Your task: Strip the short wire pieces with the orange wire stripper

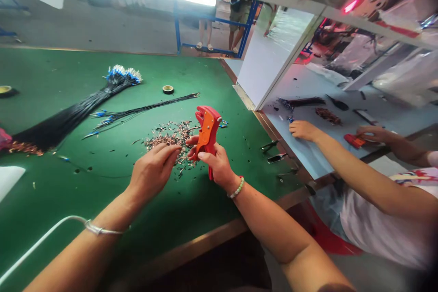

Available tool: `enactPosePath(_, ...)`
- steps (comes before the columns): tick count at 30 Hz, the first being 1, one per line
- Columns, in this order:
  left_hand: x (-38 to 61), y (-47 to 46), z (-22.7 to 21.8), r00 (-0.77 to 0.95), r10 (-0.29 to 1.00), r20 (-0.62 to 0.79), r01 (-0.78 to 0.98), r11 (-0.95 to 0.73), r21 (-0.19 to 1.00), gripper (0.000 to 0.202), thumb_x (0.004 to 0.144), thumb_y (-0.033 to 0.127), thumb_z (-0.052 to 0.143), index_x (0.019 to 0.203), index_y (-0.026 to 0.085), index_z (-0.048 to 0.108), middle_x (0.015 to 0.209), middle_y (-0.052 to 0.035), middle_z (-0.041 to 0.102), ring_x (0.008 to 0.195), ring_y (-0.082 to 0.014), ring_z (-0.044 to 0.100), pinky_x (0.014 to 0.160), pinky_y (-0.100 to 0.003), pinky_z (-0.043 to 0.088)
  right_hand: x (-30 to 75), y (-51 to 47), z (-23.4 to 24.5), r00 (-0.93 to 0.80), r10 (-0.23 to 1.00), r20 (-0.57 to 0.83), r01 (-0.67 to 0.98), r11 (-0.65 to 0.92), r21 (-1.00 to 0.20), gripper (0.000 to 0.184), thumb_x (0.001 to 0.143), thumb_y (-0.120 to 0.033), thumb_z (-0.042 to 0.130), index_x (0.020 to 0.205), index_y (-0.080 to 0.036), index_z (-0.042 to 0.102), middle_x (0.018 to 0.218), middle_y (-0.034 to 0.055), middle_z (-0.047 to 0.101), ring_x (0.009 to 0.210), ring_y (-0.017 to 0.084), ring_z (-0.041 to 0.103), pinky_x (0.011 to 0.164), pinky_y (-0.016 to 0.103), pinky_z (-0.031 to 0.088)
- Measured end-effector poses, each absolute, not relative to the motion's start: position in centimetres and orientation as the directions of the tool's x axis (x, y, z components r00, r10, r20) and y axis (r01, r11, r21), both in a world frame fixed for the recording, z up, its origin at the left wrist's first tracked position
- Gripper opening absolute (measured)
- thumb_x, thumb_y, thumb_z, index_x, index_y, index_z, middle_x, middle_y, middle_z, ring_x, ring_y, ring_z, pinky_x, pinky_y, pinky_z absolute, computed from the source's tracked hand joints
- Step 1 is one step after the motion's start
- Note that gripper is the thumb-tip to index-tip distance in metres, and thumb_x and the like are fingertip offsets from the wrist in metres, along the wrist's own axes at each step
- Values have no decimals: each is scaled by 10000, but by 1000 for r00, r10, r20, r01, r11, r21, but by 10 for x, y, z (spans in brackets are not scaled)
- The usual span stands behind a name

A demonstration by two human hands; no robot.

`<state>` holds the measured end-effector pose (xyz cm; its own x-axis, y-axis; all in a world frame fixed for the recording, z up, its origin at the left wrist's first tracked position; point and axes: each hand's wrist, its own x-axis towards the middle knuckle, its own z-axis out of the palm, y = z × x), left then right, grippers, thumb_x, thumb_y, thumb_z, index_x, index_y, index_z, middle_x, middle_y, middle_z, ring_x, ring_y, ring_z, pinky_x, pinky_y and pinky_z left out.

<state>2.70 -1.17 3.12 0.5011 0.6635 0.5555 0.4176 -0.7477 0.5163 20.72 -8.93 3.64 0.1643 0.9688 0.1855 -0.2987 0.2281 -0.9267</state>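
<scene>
My right hand [219, 164] is wrapped round the handles of a red and orange wire stripper [206, 132], its jaws pointing up and away. Just left of it, my left hand [152, 171] is closed in a pinch. A thin black wire [106, 176] with a blue-sleeved end trails left over the green table from beneath this hand; the fingers hide its other end. Behind both hands spreads a heap of copper and black wire scraps [167, 136]. Farther back lie a small bunch of black wires [143, 108] and a thick bundle of black wires [68, 114] with blue and silvery ends.
A tape roll [168, 89] sits at the back of the green table [191, 210]. Cutting tools [276, 158] lie near its right edge. A white cord [37, 242] reaches my left wrist. At the right, a co-worker's hands [304, 130] work at a neighbouring table beyond a white partition [270, 59].
</scene>
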Motion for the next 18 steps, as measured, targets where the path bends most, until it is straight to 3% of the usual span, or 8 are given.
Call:
enactPosePath(4, 18, -11, 24, 419, 656, 627, 379, -755, 536, 190, 947, 363, 607, 966, 244, 754, 853, -31, 732, 726, -161, 664, 680, -256, 497, 214, -88, 40, 180, 968, 174, -346, 227, -910, 371, 786, -280, 651, 1153, -224, 654, 1145, 77, 699, 863, 205, 658, 820, 404, 577)
enactPosePath(8, 11, -8, 28, 329, 678, 658, 366, -734, 573, 143, 921, 323, 656, 986, 269, 771, 850, -20, 734, 722, -153, 657, 698, -254, 510, 218, -87, 40, -18, 993, 115, -427, 96, -899, 444, 750, -282, 696, 1186, -204, 659, 1111, 81, 716, 884, 231, 668, 855, 438, 576)
enactPosePath(13, 5, -7, 32, 260, 632, 730, 369, -764, 529, 160, 901, 271, 686, 1026, 297, 784, 892, -20, 754, 770, -158, 683, 733, -261, 540, 214, -89, 34, -239, 971, 32, -437, -78, -896, 481, 720, -259, 741, 1189, -172, 683, 1044, 65, 719, 894, 221, 674, 861, 397, 560)
enactPosePath(18, 6, -11, 31, 275, 619, 736, 368, -775, 514, 158, 869, 296, 710, 999, 315, 799, 846, -19, 767, 696, -159, 679, 652, -264, 542, 208, -90, 31, -190, 982, 1, -388, -75, -918, 476, 773, -343, 787, 1198, -161, 671, 952, 51, 678, 822, 190, 663, 760, 340, 539)
